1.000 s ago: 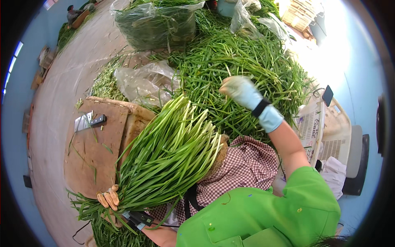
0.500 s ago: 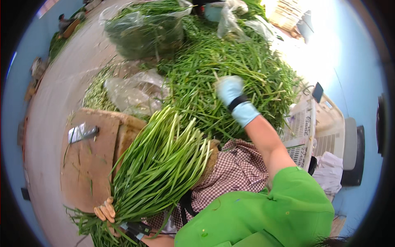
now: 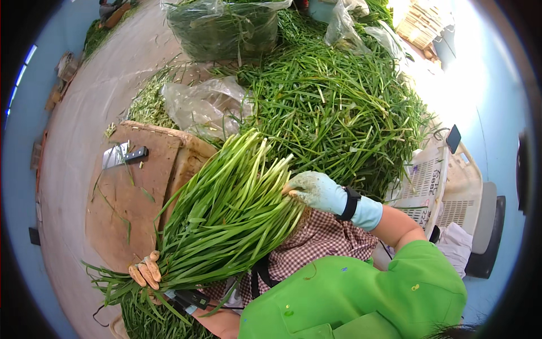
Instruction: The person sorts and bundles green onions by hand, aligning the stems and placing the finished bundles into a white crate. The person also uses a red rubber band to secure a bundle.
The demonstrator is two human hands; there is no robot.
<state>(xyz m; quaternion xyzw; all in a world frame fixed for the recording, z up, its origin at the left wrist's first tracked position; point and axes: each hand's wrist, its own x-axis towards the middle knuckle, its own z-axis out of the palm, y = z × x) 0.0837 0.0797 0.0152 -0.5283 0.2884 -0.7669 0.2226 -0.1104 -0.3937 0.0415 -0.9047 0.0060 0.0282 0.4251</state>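
A thick bundle of garlic chives (image 3: 220, 209) slants across my lap, pale stem ends up to the right and green leaf tips at the lower left. Its leaf end is wrapped by my left hand (image 3: 145, 271), closed, with much of the palm hidden beneath leaves. My right hand (image 3: 316, 189), in a soiled pale-blue glove with a black wrist strap, is at the pale stem ends. Its fingers are pinched together on stems at the bundle's right edge. Farther off lies a big loose heap of chives (image 3: 339, 113).
A cleaver (image 3: 125, 156) with a black handle rests on a brown board (image 3: 121, 209) at the left. Past it are a crumpled clear bag (image 3: 206, 107) and a chive-filled plastic bag (image 3: 226, 31). White plastic crates (image 3: 420, 183) stand at the right, beside the blue wall (image 3: 491, 124).
My right hand has come back from the loose heap, down toward me, to the bundle's stem ends. My left hand keeps its grip on the leaf end.
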